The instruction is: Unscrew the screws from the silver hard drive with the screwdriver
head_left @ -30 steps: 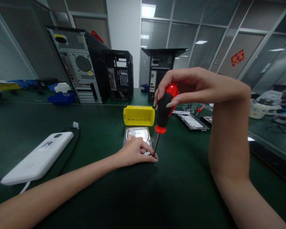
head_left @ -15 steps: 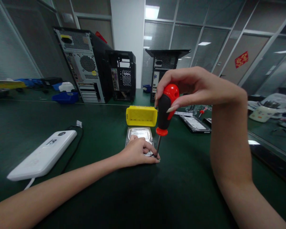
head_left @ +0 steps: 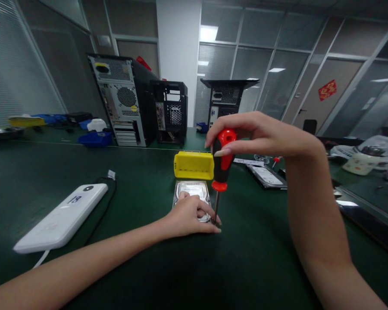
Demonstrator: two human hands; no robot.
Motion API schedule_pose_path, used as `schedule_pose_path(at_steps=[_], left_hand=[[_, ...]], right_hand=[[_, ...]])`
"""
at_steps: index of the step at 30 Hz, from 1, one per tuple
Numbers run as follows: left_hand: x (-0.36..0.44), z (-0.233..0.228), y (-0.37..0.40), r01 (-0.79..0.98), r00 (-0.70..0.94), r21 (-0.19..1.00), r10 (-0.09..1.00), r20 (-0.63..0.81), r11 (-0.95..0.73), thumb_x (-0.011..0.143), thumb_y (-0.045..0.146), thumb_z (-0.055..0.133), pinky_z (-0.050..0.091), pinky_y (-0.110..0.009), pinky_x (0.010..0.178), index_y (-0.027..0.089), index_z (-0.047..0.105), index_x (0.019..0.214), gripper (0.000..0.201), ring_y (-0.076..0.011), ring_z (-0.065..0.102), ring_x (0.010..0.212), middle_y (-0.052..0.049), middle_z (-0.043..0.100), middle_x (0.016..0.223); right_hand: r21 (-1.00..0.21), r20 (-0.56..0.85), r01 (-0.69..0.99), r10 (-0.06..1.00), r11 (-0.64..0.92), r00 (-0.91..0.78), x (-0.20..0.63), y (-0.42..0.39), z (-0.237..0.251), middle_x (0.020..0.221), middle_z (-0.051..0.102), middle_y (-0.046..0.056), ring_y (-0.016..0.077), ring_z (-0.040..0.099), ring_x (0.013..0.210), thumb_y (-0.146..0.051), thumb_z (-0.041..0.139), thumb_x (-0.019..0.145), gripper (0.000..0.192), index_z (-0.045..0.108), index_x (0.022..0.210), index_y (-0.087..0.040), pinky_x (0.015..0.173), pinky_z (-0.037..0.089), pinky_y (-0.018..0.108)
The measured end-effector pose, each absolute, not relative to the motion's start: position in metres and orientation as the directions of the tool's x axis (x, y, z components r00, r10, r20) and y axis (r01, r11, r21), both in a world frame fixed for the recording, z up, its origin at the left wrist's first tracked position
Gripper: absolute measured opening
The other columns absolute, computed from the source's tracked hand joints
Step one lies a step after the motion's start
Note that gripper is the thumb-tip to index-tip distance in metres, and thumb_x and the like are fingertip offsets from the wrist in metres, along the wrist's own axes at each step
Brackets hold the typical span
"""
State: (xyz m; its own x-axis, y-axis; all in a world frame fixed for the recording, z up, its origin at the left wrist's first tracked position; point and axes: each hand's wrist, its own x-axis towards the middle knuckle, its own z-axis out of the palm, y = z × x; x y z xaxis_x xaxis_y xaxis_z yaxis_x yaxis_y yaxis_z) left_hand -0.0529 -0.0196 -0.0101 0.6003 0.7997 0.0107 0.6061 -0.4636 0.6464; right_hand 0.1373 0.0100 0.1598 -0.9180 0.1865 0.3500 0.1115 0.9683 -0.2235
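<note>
Right hand [head_left: 261, 135] pinches the top of a red-and-black screwdriver [head_left: 222, 161], fingers closed round the handle, shaft standing almost upright. Its tip comes down at the near right corner of the hard drive [head_left: 193, 191], which lies flat on the green table [head_left: 148, 267] just in front of a yellow tray [head_left: 194, 165]. Left hand [head_left: 189, 215] lies flat on the drive, fingers spread and pressing down, fingertips right beside the tip; it grips nothing, it only pins the drive.

To do this turn well, I'd judge the shaft wants to stay straight over the screw, with steady downward pressure so the tip doesn't slip out, and the left fingers kept just clear of the point. Holding the drive firm against the mat matters too, since it could spin.

Writing now: the white box [head_left: 63, 217] on the left carries a small dark mark that looks like "18", not sharp enough to be sure. The drive's label is too blurred to read. A red paper ornament [head_left: 327, 89] hangs on the glass wall, its characters illegible. Computer cases [head_left: 124, 101] stand behind.
</note>
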Motion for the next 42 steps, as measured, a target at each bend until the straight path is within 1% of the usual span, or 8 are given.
schedule_pose_path(at_steps=[5,10,17,24,29,32,35,42], left_hand=[[-0.052,-0.010,-0.022,0.621,0.535,0.661,0.844,0.035,-0.421,0.070,0.057,0.076,0.027,-0.040,0.098,0.022,0.078,0.080,0.037,-0.0194,0.057,0.078,0.002,0.064,0.067],[-0.053,-0.013,-0.021,0.603,0.549,0.667,0.834,0.050,-0.437,0.072,0.056,0.075,0.031,-0.038,0.094,0.022,0.078,0.079,0.035,-0.0175,0.055,0.072,0.003,0.061,0.064],[-0.052,-0.011,-0.021,0.609,0.538,0.670,0.842,0.044,-0.424,0.071,0.052,0.077,0.029,-0.039,0.097,0.022,0.079,0.077,0.031,-0.0180,0.055,0.071,0.004,0.057,0.057],[-0.050,-0.011,-0.021,0.611,0.547,0.670,0.836,0.027,-0.422,0.070,0.050,0.079,0.025,-0.041,0.098,0.023,0.078,0.076,0.028,-0.0190,0.058,0.076,0.002,0.067,0.067],[-0.050,-0.012,-0.021,0.641,0.528,0.649,0.849,0.015,-0.409,0.070,0.051,0.078,0.025,-0.041,0.096,0.023,0.078,0.076,0.028,-0.0197,0.057,0.075,0.003,0.061,0.059],[-0.050,-0.013,-0.020,0.644,0.532,0.642,0.846,0.017,-0.417,0.069,0.053,0.077,0.025,-0.041,0.095,0.024,0.079,0.077,0.029,-0.0205,0.056,0.074,0.005,0.051,0.050],[-0.050,-0.015,-0.019,0.635,0.546,0.643,0.838,0.019,-0.428,0.069,0.053,0.077,0.025,-0.042,0.095,0.025,0.079,0.079,0.029,-0.0212,0.057,0.075,0.005,0.050,0.049],[-0.050,-0.014,-0.019,0.635,0.547,0.642,0.837,0.019,-0.430,0.070,0.052,0.077,0.022,-0.042,0.097,0.025,0.079,0.080,0.028,-0.0210,0.056,0.080,0.002,0.065,0.063]], right_hand=[[-0.201,0.350,0.168,0.231,0.965,-0.908,0.137,0.005,0.160,0.099,0.061,0.005,0.0095,0.058,0.086,-0.037,0.056,0.094,0.031,0.063,0.108,-0.010,0.069,0.047,0.019],[-0.243,0.345,0.188,0.266,0.952,-0.900,0.137,0.001,0.160,0.100,0.061,0.006,0.0120,0.058,0.087,-0.044,0.056,0.092,0.037,0.062,0.108,-0.011,0.070,0.048,0.021],[-0.302,0.264,0.211,0.294,0.930,-0.918,0.141,0.002,0.162,0.112,0.057,0.007,0.0137,0.058,0.099,-0.038,0.061,0.089,0.036,0.056,0.116,-0.014,0.076,0.055,0.023],[-0.344,0.242,0.312,0.404,0.886,-0.882,0.140,-0.001,0.161,0.102,0.058,0.004,0.0116,0.061,0.086,-0.046,0.065,0.085,0.039,0.054,0.107,-0.017,0.070,0.056,0.022],[-0.299,0.254,0.380,0.457,0.875,-0.852,0.139,-0.006,0.163,0.094,0.060,0.005,0.0127,0.060,0.073,-0.043,0.067,0.082,0.033,0.054,0.097,-0.017,0.057,0.052,0.025],[-0.277,0.260,0.372,0.441,0.886,-0.859,0.141,-0.008,0.164,0.094,0.061,0.004,0.0140,0.061,0.075,-0.041,0.068,0.081,0.030,0.055,0.096,-0.019,0.060,0.053,0.026],[-0.268,0.269,0.346,0.414,0.899,-0.869,0.142,-0.009,0.164,0.097,0.061,0.004,0.0142,0.062,0.078,-0.042,0.067,0.081,0.030,0.055,0.097,-0.020,0.062,0.054,0.026],[-0.273,0.268,0.361,0.430,0.892,-0.862,0.145,-0.009,0.164,0.100,0.062,0.005,0.0153,0.063,0.080,-0.045,0.066,0.083,0.032,0.055,0.099,-0.020,0.061,0.055,0.027]])
